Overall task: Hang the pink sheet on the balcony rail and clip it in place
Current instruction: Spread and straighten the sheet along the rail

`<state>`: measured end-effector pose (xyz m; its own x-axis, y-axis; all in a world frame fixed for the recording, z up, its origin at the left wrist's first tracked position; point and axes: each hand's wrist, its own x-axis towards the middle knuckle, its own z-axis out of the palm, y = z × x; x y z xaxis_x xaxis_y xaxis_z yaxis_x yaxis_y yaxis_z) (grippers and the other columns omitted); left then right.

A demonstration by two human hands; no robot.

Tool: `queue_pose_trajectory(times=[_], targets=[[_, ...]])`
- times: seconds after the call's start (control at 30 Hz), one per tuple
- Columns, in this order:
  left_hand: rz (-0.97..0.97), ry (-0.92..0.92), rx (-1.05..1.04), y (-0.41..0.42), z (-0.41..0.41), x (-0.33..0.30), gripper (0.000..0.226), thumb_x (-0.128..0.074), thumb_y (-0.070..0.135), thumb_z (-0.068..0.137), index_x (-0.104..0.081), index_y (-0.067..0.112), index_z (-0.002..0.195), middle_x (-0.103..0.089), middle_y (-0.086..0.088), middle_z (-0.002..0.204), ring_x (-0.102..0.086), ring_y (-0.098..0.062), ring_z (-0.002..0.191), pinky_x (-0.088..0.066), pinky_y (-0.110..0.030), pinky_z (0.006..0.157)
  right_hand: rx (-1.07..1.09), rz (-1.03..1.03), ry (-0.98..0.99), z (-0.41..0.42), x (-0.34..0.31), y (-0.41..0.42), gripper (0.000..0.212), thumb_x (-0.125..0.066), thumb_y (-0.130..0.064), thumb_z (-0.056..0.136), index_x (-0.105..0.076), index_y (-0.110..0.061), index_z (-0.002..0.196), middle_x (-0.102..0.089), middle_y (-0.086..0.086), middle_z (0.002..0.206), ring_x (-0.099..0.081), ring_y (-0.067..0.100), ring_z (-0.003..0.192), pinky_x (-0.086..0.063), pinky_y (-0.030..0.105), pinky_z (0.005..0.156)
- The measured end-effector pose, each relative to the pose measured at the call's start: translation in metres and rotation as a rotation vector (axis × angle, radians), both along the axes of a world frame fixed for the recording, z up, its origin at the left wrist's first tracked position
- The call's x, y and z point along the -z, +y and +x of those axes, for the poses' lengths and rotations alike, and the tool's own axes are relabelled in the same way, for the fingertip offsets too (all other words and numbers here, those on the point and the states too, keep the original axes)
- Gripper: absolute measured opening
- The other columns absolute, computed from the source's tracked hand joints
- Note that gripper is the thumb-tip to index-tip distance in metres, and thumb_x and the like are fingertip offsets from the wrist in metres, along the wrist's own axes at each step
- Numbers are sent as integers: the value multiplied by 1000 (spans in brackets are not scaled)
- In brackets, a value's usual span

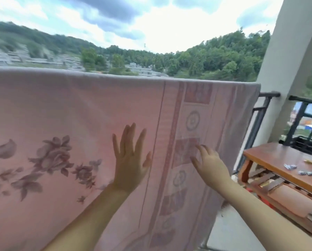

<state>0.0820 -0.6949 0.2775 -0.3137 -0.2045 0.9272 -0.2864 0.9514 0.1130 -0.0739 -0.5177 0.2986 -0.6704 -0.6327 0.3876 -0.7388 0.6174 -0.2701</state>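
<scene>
Both open grips (131,160) (208,163) against hung pink sheet (70,109)

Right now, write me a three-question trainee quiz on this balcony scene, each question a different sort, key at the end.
1. True or false: the pink sheet is already draped over the balcony rail.
2. Multiple choice: where is the wooden table? A) left of the sheet B) right of the sheet C) not in view
3. Short answer: how do the left hand and right hand stand against the sheet?

Key: 1. True. 2. B. 3. Both are open with fingers spread at the sheet's face, gripping nothing; no clip shows on the sheet.
</scene>
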Motion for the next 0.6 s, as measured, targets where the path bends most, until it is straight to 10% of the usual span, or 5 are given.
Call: queue_pose_trajectory(times=[0.13,0.37,0.47,0.6], targets=[[14,179,-444,-33,45,-14,75,-51,43,87,-13,17,145,-11,-13,155,-7,-29,144,-5,-50,117,-430,-265,192,21,-37,-66,45,-38,-42,86,-58,-9,110,-60,12,108,-56,35,100,-49,40,75],[779,688,-427,-40,106,-31,139,-49,87,51,-1,-1,146,-5,-23,155,-5,-32,145,-7,-41,117,-867,-653,572,88,-141,-126,35,-50,-29,87,-53,-13,118,-55,10,125,-43,23,120,-26,47,109],[965,632,-346,-37,87,-43,120,-74,51,67,2,4,147,-10,-22,155,-10,-31,145,-14,-40,118,-846,-399,630,85,-174,-142,52,-49,-39,90,-40,-13,134,-52,14,132,-46,32,123,-28,53,107],[977,551,-342,-45,76,-49,85,-69,53,67,-40,2,127,-55,-24,118,-53,-41,112,-47,-49,95,-888,-256,614,76,-181,-154,41,-48,-34,91,-51,-11,125,-59,14,117,-59,38,100,-47,45,82]])
